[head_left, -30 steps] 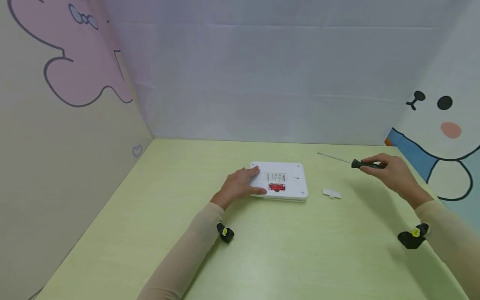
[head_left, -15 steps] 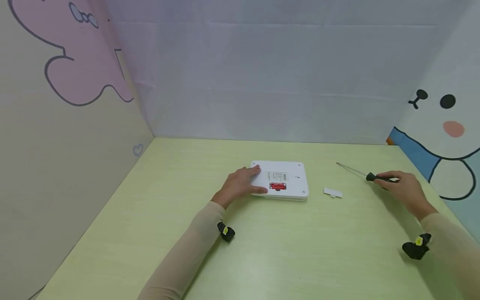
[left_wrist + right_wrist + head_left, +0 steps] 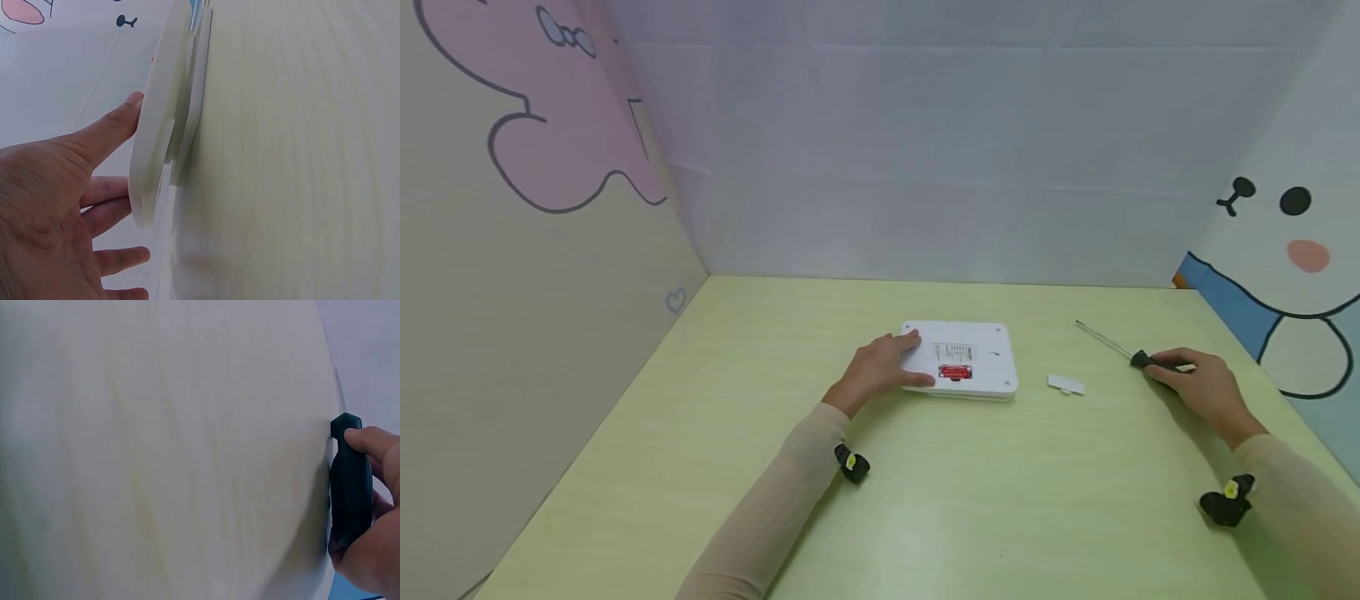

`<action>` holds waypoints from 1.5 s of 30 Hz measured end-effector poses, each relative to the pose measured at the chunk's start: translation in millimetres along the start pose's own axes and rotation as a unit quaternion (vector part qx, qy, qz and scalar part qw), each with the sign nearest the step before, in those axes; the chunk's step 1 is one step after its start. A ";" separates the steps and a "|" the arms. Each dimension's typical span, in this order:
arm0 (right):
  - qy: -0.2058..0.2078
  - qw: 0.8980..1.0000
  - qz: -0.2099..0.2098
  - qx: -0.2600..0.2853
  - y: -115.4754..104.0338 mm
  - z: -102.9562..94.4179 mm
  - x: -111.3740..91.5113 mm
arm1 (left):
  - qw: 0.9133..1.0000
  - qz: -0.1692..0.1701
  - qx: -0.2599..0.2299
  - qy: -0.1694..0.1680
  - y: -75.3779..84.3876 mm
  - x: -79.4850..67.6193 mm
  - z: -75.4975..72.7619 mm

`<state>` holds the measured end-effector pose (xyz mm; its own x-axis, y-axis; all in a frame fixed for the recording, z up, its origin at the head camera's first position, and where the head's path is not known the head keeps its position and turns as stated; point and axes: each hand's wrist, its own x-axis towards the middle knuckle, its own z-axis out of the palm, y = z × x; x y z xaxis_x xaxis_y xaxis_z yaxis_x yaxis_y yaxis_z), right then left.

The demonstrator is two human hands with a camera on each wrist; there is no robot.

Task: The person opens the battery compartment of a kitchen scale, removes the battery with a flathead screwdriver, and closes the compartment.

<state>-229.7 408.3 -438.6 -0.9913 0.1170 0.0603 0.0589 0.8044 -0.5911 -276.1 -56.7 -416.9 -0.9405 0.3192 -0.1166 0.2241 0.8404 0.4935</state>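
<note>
Pale walls (image 3: 865,167), with a pink cartoon figure (image 3: 572,158) on the left and a white cartoon face (image 3: 1262,258) on the right, enclose my yellow-green table (image 3: 925,500). In the head view, a flat white device (image 3: 992,358), possibly a digital scale, lies at the table's middle, presumably face down so that the red batteries (image 3: 955,372) in its compartment face me. My left hand (image 3: 880,367) rests on its left end, fingers and thumb spread, I'd judge to steady it. Just right of it lies a small white battery cover (image 3: 1066,385); farther right, my right hand (image 3: 1206,387) grips a screwdriver (image 3: 1141,359), its shaft pointing far and left.

From my left wrist, my thumb (image 3: 115,125) touches the device, while two lower fingers (image 3: 125,259) stretch past it; a smaller slab (image 3: 190,119) underneath holds its rim off the table.

From my right wrist, my fingers curl round the dark handle (image 3: 351,487); whether it touches the table, I cannot tell.
</note>
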 end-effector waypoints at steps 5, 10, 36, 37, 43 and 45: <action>-0.002 1.000 0.002 -0.018 -4.8 -2.7 1.1 | 1.000 0.002 0.003 0.000 -0.2 0.5 0.7; 0.021 0.998 -0.029 -0.060 -21.4 -7.7 13.0 | 1.000 0.004 0.003 0.002 0.5 0.2 0.1; -0.158 0.933 -0.288 -0.146 -211.8 96.1 17.4 | 1.000 0.007 0.009 0.005 0.8 0.3 -0.9; -0.156 0.931 -0.293 -0.154 -213.6 96.8 16.7 | 1.000 0.006 0.009 0.005 0.7 0.2 -0.8; -0.159 0.913 -0.316 -0.203 -224.4 96.7 15.6 | 1.000 0.005 0.010 0.005 -0.3 0.6 -0.4; -0.168 0.909 -0.317 -0.211 -226.1 97.3 17.1 | 1.000 0.005 0.010 0.004 -0.6 0.8 -0.3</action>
<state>-271.5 171.8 -382.2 -0.8171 -0.5764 -0.0092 -0.5680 0.8078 -0.1576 -277.1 -57.1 -417.1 -0.9405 0.3231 -0.1047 0.2375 0.8459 0.4775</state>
